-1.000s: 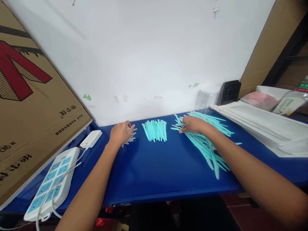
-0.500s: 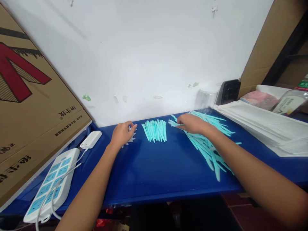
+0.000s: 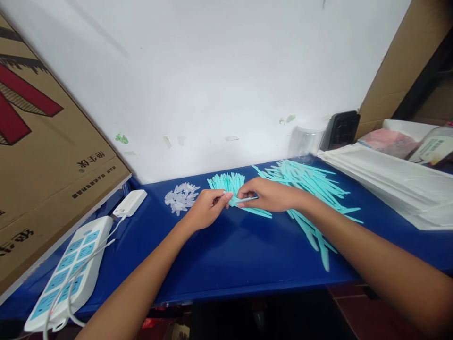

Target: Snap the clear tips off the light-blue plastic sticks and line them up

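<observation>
Over the front of a neat turquoise bundle (image 3: 226,182), my two hands meet at a slim turquoise plastic stick (image 3: 247,199). My right hand (image 3: 267,193) pinches the stick between thumb and fingers. At its left end, my left hand (image 3: 208,208) closes thumb against fingers; a small cap-like piece may be there, but the fingers hide it. Left of that hand lies a pile of small translucent, cap-like pieces (image 3: 181,197). Many more turquoise sticks (image 3: 311,189) spread loosely under and beyond my right forearm.
A white power strip (image 3: 71,274) with cables and a white adapter (image 3: 130,203) occupy the blue table's (image 3: 212,264) left side, beside a big cardboard box (image 3: 53,141). A clear plastic container (image 3: 307,141) stands by the wall; white sheets (image 3: 392,184) lie at right.
My left hand has moved right from the translucent pile, uncovering it. My right hand has come left and nearer with a stick from the loose heap, so both hands now meet.
</observation>
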The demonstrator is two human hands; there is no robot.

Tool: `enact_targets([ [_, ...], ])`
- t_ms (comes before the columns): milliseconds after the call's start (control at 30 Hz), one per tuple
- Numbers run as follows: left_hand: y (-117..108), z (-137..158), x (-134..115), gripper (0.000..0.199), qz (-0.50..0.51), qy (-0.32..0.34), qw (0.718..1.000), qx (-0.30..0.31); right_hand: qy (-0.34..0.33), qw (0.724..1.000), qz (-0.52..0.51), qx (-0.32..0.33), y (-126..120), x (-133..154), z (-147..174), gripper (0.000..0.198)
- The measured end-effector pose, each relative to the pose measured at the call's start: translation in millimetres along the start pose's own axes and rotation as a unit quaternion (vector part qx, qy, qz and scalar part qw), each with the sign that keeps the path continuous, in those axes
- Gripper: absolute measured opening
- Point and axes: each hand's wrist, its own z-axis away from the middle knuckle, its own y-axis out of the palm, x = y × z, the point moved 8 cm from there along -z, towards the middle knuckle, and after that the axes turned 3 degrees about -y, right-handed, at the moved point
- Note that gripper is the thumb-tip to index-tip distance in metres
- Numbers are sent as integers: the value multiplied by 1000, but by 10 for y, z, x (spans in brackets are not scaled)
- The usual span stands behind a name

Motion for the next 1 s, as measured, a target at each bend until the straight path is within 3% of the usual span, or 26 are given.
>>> enact_targets([
  [567, -65, -31, 274, 53, 162, -68, 984, -20, 48, 995, -10, -83, -79, -53, -54, 51],
  [733, -24, -29, 330, 53, 189, -80, 979, -13, 32, 994, -33, -101, -63, -34, -60, 57],
  [1000, 5, -26, 347, 54, 223, -85, 971, -3, 99, 987, -80, -95, -29, -134, -60, 54],
])
